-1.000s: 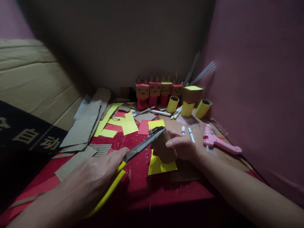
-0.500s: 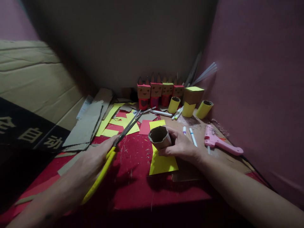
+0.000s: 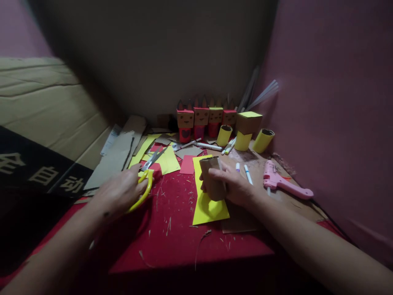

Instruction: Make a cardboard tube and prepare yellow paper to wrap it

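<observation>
In my left hand [image 3: 124, 190] is a pair of yellow-handled scissors [image 3: 146, 186], their blades slightly apart and pointing away over the coloured paper scraps. My right hand [image 3: 230, 182] is wrapped round a brown cardboard tube [image 3: 212, 180], which stands roughly upright with a slight tilt, its open end hardly showing. Beneath the tube lies a strip of yellow paper [image 3: 210, 211], partly covered by the tube and its shadow. A red paper piece [image 3: 186, 164] lies just left of that strip.
Box-headed cardboard figures [image 3: 185, 119] line the back wall. Beside them stand a yellow-covered tube [image 3: 263, 141] and several others. A pink glue gun [image 3: 284, 184] and markers [image 3: 248, 174] lie at right. Cardboard sheets [image 3: 115, 153] are stacked at left on the red table [image 3: 172, 250].
My left hand has turned the scissors and lowered them towards the paper scraps at left. The tube in my right hand has tipped, so its side now faces me instead of its opening.
</observation>
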{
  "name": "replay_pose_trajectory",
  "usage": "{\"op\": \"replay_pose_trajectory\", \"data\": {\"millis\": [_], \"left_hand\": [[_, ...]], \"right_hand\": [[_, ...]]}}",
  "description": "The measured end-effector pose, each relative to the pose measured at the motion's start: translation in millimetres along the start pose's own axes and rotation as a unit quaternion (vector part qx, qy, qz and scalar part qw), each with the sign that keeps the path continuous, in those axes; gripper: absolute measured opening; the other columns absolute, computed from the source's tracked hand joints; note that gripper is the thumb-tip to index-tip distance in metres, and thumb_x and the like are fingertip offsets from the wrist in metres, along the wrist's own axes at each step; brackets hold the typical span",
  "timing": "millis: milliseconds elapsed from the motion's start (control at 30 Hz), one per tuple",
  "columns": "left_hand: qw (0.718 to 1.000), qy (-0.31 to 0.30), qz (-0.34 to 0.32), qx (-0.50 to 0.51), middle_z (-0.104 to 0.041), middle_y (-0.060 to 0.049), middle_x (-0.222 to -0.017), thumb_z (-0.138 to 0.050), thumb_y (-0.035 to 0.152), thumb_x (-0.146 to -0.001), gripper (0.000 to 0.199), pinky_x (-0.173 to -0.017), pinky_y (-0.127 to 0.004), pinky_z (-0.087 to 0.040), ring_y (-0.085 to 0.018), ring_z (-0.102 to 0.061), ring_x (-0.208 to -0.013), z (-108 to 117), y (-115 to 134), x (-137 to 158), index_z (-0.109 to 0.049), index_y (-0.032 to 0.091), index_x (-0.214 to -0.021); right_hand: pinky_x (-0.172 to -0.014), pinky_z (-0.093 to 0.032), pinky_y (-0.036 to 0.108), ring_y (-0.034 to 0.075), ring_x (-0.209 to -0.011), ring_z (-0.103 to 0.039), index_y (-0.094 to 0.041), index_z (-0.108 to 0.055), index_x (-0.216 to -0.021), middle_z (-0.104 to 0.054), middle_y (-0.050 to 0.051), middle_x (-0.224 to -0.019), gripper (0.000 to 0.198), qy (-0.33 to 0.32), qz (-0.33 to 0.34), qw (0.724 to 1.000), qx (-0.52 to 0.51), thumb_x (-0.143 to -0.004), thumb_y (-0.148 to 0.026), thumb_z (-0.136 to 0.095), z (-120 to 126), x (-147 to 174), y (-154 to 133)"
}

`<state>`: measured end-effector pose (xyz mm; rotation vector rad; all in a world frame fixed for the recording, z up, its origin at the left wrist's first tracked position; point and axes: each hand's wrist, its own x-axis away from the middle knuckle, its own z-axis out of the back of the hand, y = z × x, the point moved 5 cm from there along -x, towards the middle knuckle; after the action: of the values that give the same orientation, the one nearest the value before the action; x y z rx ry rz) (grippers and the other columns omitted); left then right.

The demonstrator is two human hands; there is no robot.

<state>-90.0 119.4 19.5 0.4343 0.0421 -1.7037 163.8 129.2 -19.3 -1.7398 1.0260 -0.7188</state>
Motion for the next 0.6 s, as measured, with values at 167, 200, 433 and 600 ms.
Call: {"op": "replay_pose_trajectory", "data": {"millis": [167,200,433,600], "left_hand": [[0.981,-0.099,0.095,-0.138,-0.065,-0.017,-0.069,-0.046,0.048,-0.081,0.040,-0.049,-0.031,-0.037,-0.028,-0.062,-0.059,-22,-36,-24,-0.061,0.011,-0.087],[0.980,-0.108,0.093,-0.137,-0.065,-0.019,-0.071,-0.048,0.048,-0.079,0.039,-0.050,-0.033,-0.038,-0.029,-0.062,-0.060,-24,-38,-26,-0.061,0.012,-0.086],[0.986,-0.045,-0.086,0.134,-0.065,-0.011,-0.097,-0.054,0.041,-0.082,0.042,-0.064,-0.031,-0.045,-0.020,-0.059,-0.075,0,51,-21,-0.058,0.018,-0.117],[0.901,-0.159,-0.080,0.396,-0.063,-0.001,-0.067,-0.067,0.034,-0.074,0.017,-0.053,-0.020,-0.042,-0.011,-0.054,-0.058,-7,112,-23,-0.070,0.017,-0.078]], "right_hand": [[-0.060,-0.048,0.031,0.015,-0.064,-0.055,-0.019,-0.055,-0.088,-0.057,0.002,-0.074,0.032,-0.023,-0.039,0.995,-0.090,-0.063,-0.033,-0.069,1,-5,7],[-0.061,-0.048,0.031,0.015,-0.065,-0.055,-0.020,-0.055,-0.090,-0.058,0.002,-0.075,0.033,-0.022,-0.029,0.996,-0.082,-0.062,-0.029,-0.069,1,-5,6],[-0.066,-0.043,0.028,0.016,-0.076,-0.054,-0.019,-0.060,-0.109,-0.061,0.002,-0.088,0.054,-0.012,0.063,0.986,0.154,-0.060,-0.032,-0.080,0,-2,-2],[-0.069,-0.045,0.030,0.017,-0.076,-0.056,-0.017,-0.063,-0.111,-0.063,0.002,-0.087,0.057,0.012,0.070,0.965,0.254,-0.060,-0.038,-0.080,0,1,-9]]}}
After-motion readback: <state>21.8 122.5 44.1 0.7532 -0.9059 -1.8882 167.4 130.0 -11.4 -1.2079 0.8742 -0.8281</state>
